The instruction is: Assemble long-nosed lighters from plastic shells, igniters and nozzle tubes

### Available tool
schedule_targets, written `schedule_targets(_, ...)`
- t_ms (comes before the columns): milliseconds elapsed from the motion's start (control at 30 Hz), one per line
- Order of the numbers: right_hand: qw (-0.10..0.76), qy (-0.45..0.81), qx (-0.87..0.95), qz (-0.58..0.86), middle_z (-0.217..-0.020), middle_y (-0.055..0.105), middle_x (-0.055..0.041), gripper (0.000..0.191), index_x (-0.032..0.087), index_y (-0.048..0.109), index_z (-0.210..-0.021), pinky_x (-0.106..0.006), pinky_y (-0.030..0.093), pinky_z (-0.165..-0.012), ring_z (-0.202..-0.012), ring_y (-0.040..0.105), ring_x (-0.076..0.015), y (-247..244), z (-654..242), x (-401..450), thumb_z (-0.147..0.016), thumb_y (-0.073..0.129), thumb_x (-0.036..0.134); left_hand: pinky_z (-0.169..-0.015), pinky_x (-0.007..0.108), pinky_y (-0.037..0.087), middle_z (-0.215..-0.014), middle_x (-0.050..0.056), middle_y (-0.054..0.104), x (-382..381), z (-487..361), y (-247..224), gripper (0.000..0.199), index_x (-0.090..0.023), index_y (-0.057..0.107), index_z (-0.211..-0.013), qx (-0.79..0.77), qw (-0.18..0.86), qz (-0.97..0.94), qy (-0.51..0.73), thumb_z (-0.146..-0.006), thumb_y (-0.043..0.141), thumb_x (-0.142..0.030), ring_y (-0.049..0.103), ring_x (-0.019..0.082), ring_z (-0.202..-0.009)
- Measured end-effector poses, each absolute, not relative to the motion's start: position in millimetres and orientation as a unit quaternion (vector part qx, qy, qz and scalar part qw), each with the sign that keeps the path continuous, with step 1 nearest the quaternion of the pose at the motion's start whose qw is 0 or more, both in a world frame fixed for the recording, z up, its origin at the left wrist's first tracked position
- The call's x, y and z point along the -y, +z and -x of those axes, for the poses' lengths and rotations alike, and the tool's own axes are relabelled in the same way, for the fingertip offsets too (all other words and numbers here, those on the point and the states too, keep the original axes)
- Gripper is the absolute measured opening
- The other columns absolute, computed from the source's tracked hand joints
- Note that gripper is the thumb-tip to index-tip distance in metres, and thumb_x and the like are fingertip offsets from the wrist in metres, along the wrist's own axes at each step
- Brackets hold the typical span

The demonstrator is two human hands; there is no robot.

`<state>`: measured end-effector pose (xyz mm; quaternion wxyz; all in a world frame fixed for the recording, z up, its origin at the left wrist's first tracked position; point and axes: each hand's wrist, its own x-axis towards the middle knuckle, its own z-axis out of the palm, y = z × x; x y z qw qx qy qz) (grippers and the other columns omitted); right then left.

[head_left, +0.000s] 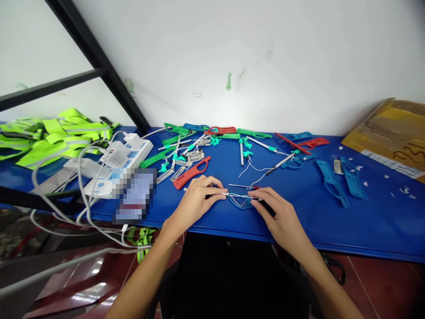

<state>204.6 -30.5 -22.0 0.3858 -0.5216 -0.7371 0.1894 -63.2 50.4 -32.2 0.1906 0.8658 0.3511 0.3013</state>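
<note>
A blue plastic lighter handle half (pixel 245 205) with thin white wires (pixel 235 195) lies between my two hands, close to the table's front edge. My left hand (pixel 205 195) is closed in a pinch on the left end of the white wires. My right hand (pixel 271 208) pinches the right end of the blue handle half, with a wire end showing at the fingertips. What else sits under those fingertips is hidden. Just behind them lies a thin metal rod (pixel 239 185). A red lighter handle half (pixel 192 173) rests beside my left hand.
Metal lighter tubes with green triggers (pixel 241 151), clear tanks (pixel 195 156) and coloured handle halves (pixel 254 133) spread along the back. At left are a power strip (pixel 133 153), cables, a blurred phone (pixel 135 195) and yellow reflective straps (pixel 66 137). A cardboard box (pixel 388 128) stands right.
</note>
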Motion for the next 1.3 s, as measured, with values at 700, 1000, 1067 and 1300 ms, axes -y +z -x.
schedule_targets(700, 0.389, 0.147, 0.741, 0.527, -0.123, 0.073, -0.0097, 0.028, 0.028, 0.073, -0.135, -0.044, 0.06, -0.1, -0.111, 0.073, -0.0242, -26.0, -201.7, 31.9, -0.11, 0.06, 0.026, -0.095, 0.043, 0.049, -0.12, 0.005, 0.077, -40.7, 62.8, -28.4, 0.021, -0.027, 0.083, -0.114, -0.351, 0.132, -0.88, 0.291, -0.111, 0.064, -0.035, 0.068, 0.023, -0.104)
schedule_targets(1000, 0.405, 0.158, 0.705, 0.56, -0.105, 0.081, -0.0041, 0.012, 0.027, 0.076, -0.114, -0.041, 0.053, -0.092, -0.096, 0.073, -0.0231, -22.1, -203.5, 29.1, -0.105, 0.069, 0.03, -0.093, 0.041, 0.048, -0.118, 0.006, 0.078, -39.5, 64.4, -27.3, 0.023, -0.027, 0.082, -0.116, -0.349, 0.123, -0.885, 0.283, -0.112, 0.062, -0.037, 0.07, 0.023, -0.103)
schedule_targets(1067, 0.412, 0.161, 0.706, 0.553, -0.105, 0.081, -0.0038, 0.011, 0.027, 0.076, -0.112, -0.042, 0.052, -0.093, -0.097, 0.073, -0.0235, -19.5, -203.1, 29.6, -0.106, 0.068, 0.032, -0.094, 0.042, 0.049, -0.118, 0.005, 0.078, -39.2, 64.2, -27.2, 0.023, -0.027, 0.082, -0.116, -0.347, 0.118, -0.887, 0.281, -0.112, 0.062, -0.037, 0.07, 0.023, -0.103)
schedule_targets(1300, 0.395, 0.09, 0.736, 0.542, -0.106, 0.081, -0.0048, 0.016, 0.025, 0.075, -0.118, -0.04, 0.049, -0.092, -0.102, 0.073, -0.0234, -18.3, -195.1, 35.0, -0.112, 0.062, 0.032, -0.091, 0.043, 0.049, -0.118, 0.005, 0.079, -33.0, 63.0, -23.5, 0.022, -0.029, 0.082, -0.119, -0.343, 0.084, -0.892, 0.282, -0.112, 0.062, -0.032, 0.069, 0.023, -0.101)
